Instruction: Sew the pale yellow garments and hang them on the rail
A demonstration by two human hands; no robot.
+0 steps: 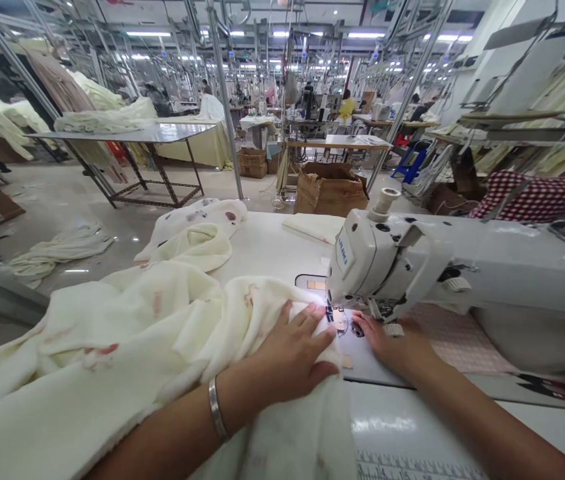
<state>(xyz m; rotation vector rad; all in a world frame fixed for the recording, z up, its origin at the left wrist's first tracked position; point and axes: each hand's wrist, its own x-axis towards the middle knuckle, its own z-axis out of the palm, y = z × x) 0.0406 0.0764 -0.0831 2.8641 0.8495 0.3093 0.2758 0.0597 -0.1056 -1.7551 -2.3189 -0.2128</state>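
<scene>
A white sewing machine (362, 260) stands on the worktable, its lit needle area just ahead of my hands. Under my left hand (292, 353) lies a large cream fabric (137, 327) with faint printed figures. The fingers of that hand are spread flat on the cloth, close to the presser foot. My right hand (382, 343) rests on the machine bed to the right of the needle, its fingertips beside a small dark round part (357, 329). The machine head covers some of this hand, and I cannot make out anything held in it.
The fabric spreads over the table's left side, with a spotted white cloth (202, 223) behind. A ruler strip (402, 467) runs along the front. Beyond the table stand a cardboard box (330, 187) and a metal table (162, 133). Red checked cloth (532, 193) is at right.
</scene>
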